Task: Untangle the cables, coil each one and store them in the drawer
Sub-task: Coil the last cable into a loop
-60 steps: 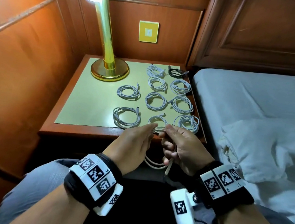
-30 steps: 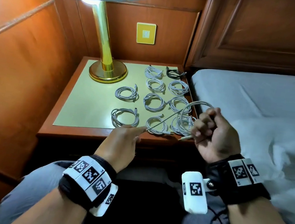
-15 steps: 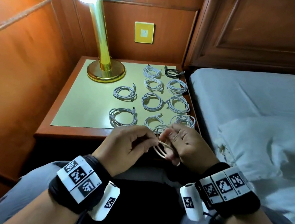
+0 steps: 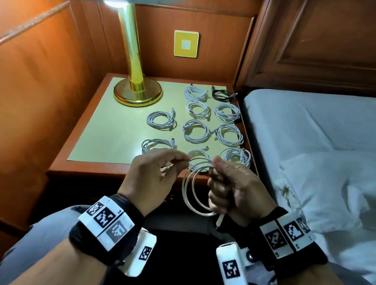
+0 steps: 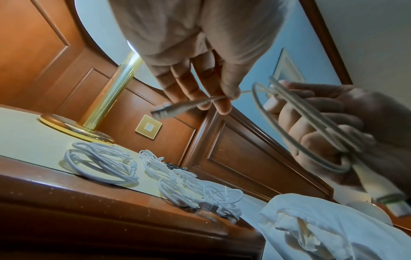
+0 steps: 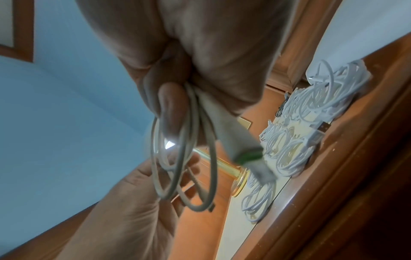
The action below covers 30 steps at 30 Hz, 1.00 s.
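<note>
I see the bed [image 4: 329,128] filling the right side, its crumpled white sheet [image 4: 335,187] near my right wrist, and the wooden nightstand [image 4: 87,164] straight ahead with the brass lamp [image 4: 134,72] at its back left. Ten coiled white cables [image 4: 195,131] and one black coil [image 4: 221,94] lie in rows on the right half of the pale top, while the left half is bare surface. Compared with half a second ago, my hands sit a little further apart and the loops between them hang larger and rounder; a second ago the right hand was raised toward the bed with the cable stretched out to the left hand. Now the white cable [image 4: 194,186] hangs in about three loops just in front of the nightstand's front edge, above my lap. My right hand [image 4: 235,190] is curled in a fist around the gathered loops, with the larger plug sticking out below the fist. My left hand [image 4: 151,175] pinches the cable's free end between thumb and fingertips; in the left wrist view the small connector pokes out just past the fingers [image 5: 224,103]. The short run between the two hands is slack and curved. The nearest coils on the table lie just behind my knuckles, close to the front edge.
</note>
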### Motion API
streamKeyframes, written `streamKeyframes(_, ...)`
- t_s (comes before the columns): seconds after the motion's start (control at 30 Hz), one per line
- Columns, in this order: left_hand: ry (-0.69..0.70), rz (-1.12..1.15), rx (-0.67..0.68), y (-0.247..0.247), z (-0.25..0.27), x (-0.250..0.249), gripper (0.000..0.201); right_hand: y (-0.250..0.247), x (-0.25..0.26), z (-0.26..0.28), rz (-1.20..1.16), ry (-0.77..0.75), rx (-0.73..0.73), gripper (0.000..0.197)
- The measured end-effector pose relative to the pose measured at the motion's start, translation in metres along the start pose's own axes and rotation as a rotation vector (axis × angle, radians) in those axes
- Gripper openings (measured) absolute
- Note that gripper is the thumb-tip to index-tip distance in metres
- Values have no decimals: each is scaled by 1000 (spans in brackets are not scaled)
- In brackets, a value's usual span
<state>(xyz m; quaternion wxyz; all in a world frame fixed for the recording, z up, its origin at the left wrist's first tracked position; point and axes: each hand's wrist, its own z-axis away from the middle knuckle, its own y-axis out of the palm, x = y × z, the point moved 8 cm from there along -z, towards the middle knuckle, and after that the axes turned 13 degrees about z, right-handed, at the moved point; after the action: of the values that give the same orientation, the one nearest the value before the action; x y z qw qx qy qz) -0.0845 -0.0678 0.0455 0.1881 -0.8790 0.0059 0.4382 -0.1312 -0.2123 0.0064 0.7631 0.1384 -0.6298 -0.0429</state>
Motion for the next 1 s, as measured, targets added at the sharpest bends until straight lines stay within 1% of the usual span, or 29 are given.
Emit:
streamKeyframes(0.07, -54, -20, -8, 0, 1, 6, 10, 1, -1, -1, -1, -14, 0, 39)
streamKeyframes(0.13, -209, 31, 24, 6, 4, 18, 21, 2, -2, -2, 21, -35, -4, 39)
streamKeyframes(0.2, -357, 136, 57, 12, 8, 28, 22, 3, -3, -4, 50, -57, -8, 40)
streamKeyframes(0.23, -389, 183, 51, 13, 9, 28, 21, 3, -4, -6, 57, -62, -11, 40)
streamKeyframes(0.3, -437, 280, 4, 11, 9, 29, 22, 4, -7, -8, 45, -63, -14, 39)
streamKeyframes(0.4, -552, 500, -80, 12, 11, 30, 28, 7, -11, -11, 59, -75, -18, 39)
streamKeyframes(0.5, -579, 610, -144, 11, 12, 33, 28, 6, -13, -12, 102, -96, -55, 39)
streamKeyframes(0.57, -596, 656, -177, 9, 14, 35, 25, 5, -14, -13, 135, -114, -77, 40)
streamKeyframes(0.63, -641, 703, -180, 12, 16, 38, 18, 2, -16, -14, 169, -125, -114, 40)
streamKeyframes(0.7, -724, 769, -147, 19, 19, 39, 10, -1, -16, -15, 239, -140, -167, 40)
streamKeyframes(0.77, -803, 810, -83, 27, 23, 38, 9, -2, -13, -14, 321, -164, -216, 41)
streamKeyframes(0.8, -817, 819, -61, 29, 24, 38, 10, -3, -11, -13, 341, -180, -237, 42)
streamKeyframes(0.9, -828, 851, -53, 32, 23, 38, 17, -6, -6, -11, 403, -234, -286, 42)
streamKeyframes(0.97, -817, 840, -15, 35, 22, 35, 12, -7, -4, -11, 492, -248, -311, 40)
streamKeyframes(1.0, -800, 812, 19, 36, 21, 33, 13, -8, -4, -11, 514, -247, -320, 38)
